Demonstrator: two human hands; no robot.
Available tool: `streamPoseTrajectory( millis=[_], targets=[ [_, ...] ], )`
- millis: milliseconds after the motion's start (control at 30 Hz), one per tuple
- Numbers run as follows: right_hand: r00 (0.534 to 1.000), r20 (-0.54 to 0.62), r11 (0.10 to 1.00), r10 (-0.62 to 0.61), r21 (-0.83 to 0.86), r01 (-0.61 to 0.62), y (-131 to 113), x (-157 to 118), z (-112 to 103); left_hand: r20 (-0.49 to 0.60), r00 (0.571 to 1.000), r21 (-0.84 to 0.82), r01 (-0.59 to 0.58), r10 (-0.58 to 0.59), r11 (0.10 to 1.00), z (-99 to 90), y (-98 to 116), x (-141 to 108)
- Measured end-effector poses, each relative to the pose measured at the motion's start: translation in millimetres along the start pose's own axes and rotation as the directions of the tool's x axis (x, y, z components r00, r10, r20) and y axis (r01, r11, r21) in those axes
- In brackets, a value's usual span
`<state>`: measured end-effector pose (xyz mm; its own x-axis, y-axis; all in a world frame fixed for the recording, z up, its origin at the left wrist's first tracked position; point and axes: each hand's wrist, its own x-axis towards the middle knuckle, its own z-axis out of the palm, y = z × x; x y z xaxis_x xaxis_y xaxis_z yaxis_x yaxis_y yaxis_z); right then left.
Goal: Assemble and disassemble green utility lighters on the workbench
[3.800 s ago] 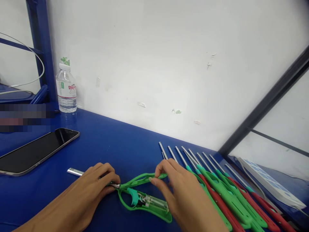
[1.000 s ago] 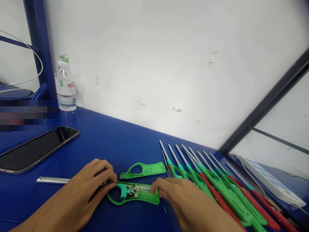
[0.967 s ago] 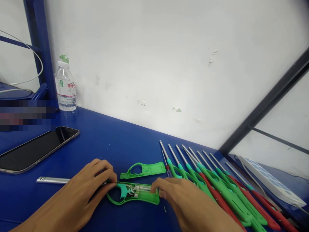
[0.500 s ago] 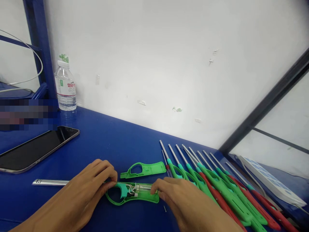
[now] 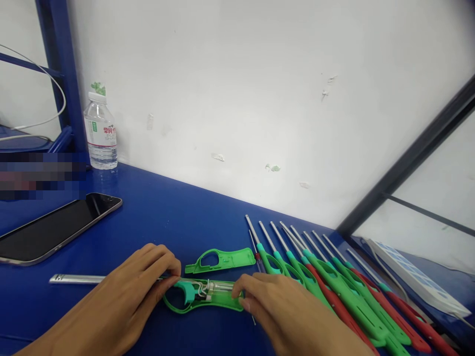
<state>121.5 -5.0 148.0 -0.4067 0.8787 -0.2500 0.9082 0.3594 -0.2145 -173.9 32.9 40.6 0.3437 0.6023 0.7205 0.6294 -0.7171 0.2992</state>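
Note:
An opened green lighter body (image 5: 226, 300) lies on the blue table, with a teal trigger, white wires and a clear tube inside. My left hand (image 5: 137, 287) pinches its left end, where a silver metal tube (image 5: 77, 279) sticks out to the left. At the right end, my right hand (image 5: 274, 301) is closed on the lighter body by the clear tube. Just behind lies the loose green cover half (image 5: 230, 259). A thin screwdriver (image 5: 256, 252) rests beside the cover, and a small thin metal piece (image 5: 254, 320) is near my right fingers.
Several green and red long lighters (image 5: 341, 291) lie in a row at the right. Beyond them is a white power strip (image 5: 419, 277). A phone (image 5: 59, 227) and a water bottle (image 5: 100, 133) are at the left. A white wall (image 5: 230, 99) rises behind the table.
Both hands keep nearly the same places. The teal trigger and the right fingertips have shifted very slightly to the left.

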Motion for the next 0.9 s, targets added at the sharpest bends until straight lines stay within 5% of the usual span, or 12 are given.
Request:
streamPoseTrajectory(
  millis=[400,700,900],
  targets=[
    [1.000,0.011,0.996,-0.027,0.086,0.026,0.7,4.3,3.3,0.042,0.998,-0.031,-0.042,0.043,0.999,-1.1,-3.5,3.6],
    [1.000,0.009,0.992,-0.018,0.127,0.017,0.1,5.0,1.9,-0.101,0.977,-0.029,0.188,-0.190,0.982,2.2,-3.2,-8.0],
    [0.998,0.000,0.996,0.059,0.072,-0.059,-6.9,4.5,-4.5,-0.116,0.975,0.048,0.196,-0.189,0.980,1.6,-10.1,-13.8]
  ],
)
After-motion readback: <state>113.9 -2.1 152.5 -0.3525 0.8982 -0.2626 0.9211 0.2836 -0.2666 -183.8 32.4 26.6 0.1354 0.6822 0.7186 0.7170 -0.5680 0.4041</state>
